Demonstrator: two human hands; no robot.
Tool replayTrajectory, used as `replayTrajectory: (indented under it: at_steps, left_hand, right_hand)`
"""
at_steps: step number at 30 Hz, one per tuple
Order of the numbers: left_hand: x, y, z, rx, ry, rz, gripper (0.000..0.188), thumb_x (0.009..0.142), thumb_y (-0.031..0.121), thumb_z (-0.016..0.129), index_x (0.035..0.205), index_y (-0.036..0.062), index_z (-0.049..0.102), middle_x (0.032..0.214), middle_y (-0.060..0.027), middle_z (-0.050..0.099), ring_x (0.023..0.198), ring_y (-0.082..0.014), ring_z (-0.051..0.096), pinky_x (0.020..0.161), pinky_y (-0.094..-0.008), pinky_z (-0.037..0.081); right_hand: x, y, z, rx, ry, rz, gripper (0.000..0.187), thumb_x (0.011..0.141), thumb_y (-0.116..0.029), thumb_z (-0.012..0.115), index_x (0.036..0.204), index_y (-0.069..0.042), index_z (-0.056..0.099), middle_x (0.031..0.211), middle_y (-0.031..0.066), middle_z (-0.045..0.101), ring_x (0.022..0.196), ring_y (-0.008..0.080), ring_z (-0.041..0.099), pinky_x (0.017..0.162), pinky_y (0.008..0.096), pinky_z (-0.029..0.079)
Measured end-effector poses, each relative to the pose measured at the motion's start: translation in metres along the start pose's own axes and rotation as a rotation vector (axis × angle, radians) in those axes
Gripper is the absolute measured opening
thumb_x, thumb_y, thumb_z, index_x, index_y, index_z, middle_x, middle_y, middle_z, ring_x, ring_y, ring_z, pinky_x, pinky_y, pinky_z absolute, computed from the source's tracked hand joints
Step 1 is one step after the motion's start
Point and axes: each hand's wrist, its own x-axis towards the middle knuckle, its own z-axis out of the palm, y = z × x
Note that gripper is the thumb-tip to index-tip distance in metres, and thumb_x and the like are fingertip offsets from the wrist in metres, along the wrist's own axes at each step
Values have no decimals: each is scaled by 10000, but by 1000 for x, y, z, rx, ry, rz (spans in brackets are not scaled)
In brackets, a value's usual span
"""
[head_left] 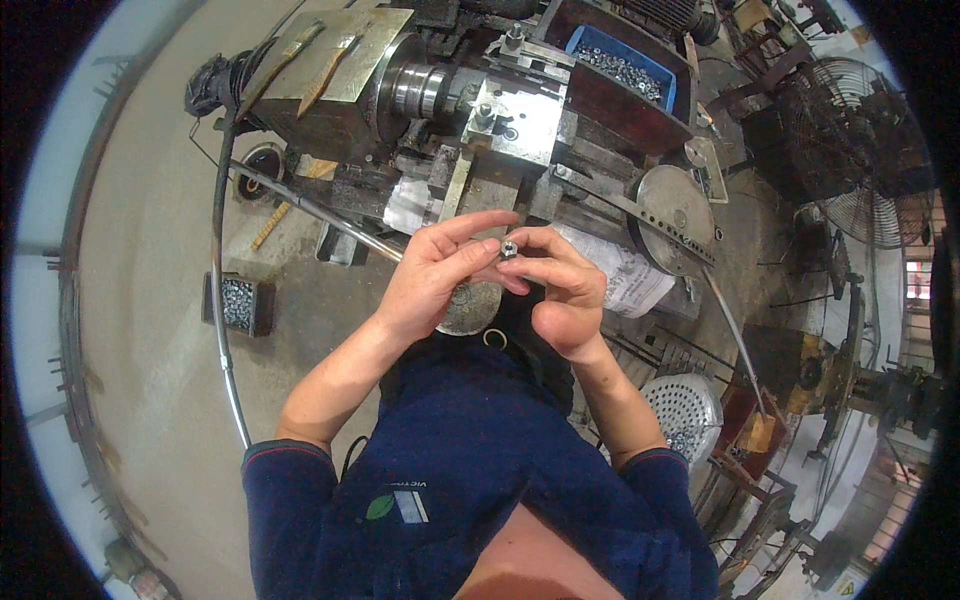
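Note:
A small shiny metal nut (508,249) with a hole in its middle is held up in front of my chest, between the fingertips of both hands. The thumb of my left hand (432,275) presses on its left side, the index finger stretches past above it, and the other fingers curl behind. From the right, the thumb and index finger of my right hand (562,285) pinch the same nut. Just beyond my hands stands a lathe, its chuck (418,90) at left and its tool post (520,122) to the right of that.
Many nuts fill a blue tray (668,98) at the back right. More lie in a dark bin (264,305) on the left floor and a perforated metal bowl (690,400) at right. Two brushes (328,78) rest on the headstock. A long metal bar (330,215) slants behind my left hand.

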Motion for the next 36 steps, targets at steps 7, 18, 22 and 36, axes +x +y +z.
replayTrajectory:
  at_steps: [7,18,22,36]
  left_hand:
    - [0,1,1,31,-16,17,412,901,119,519,1257,-62,423,969,-160,634,811,-232,652,758,-314,519]
    - [1,0,2,58,-13,29,413,895,112,527,1257,-60,427,943,-156,641,807,-217,651,756,-306,521]
    - [1,-1,3,54,-10,30,407,896,111,527,1251,-63,432,959,-160,637,804,-224,653,754,-309,524]
    - [0,-4,5,29,34,3,388,890,114,538,1225,-64,458,989,-140,622,761,-209,653,728,-302,520]
  right_hand:
    - [2,-3,1,-10,-6,-34,526,730,-464,634,956,10,672,1088,141,533,941,211,550,777,286,443]
    - [2,-7,1,-13,7,-24,452,723,-386,628,942,6,674,1092,142,532,951,225,558,786,298,449]
    - [3,-7,0,9,6,-59,428,713,-347,631,943,12,673,1091,145,534,937,229,565,787,306,454]
    - [-3,-6,0,-74,16,16,573,750,-525,620,929,18,666,1067,129,546,850,184,548,687,266,433]
